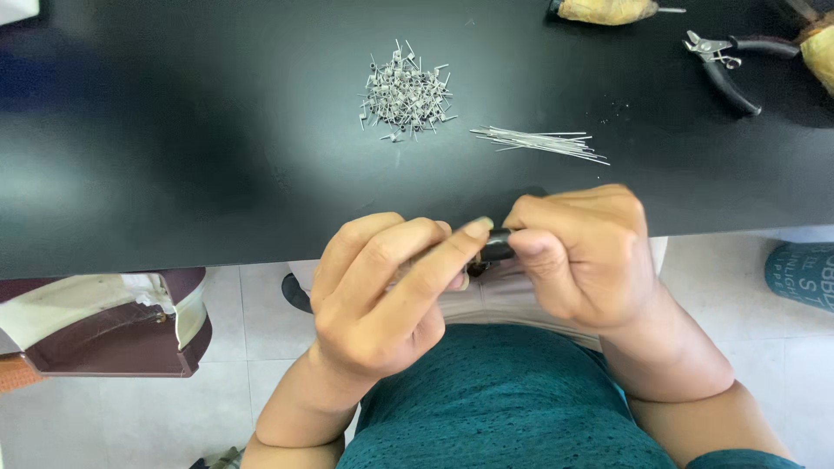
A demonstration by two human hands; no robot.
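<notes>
My left hand (387, 291) and my right hand (584, 252) meet at the near edge of a black table (217, 156). Between their fingertips they pinch a small dark tool (495, 246), mostly hidden by the fingers. Whether a wire is in it I cannot tell. On the table beyond lie a heap of small wound wire coils (406, 93) and, to its right, a bundle of straight thin wires (543, 142).
Black-handled pliers (725, 61) lie at the far right, beside tape-wrapped handles (605, 10) at the table's back edge. Below the table, a brown and cream object (113, 326) stands on the tiled floor at left, a teal object (804, 274) at right.
</notes>
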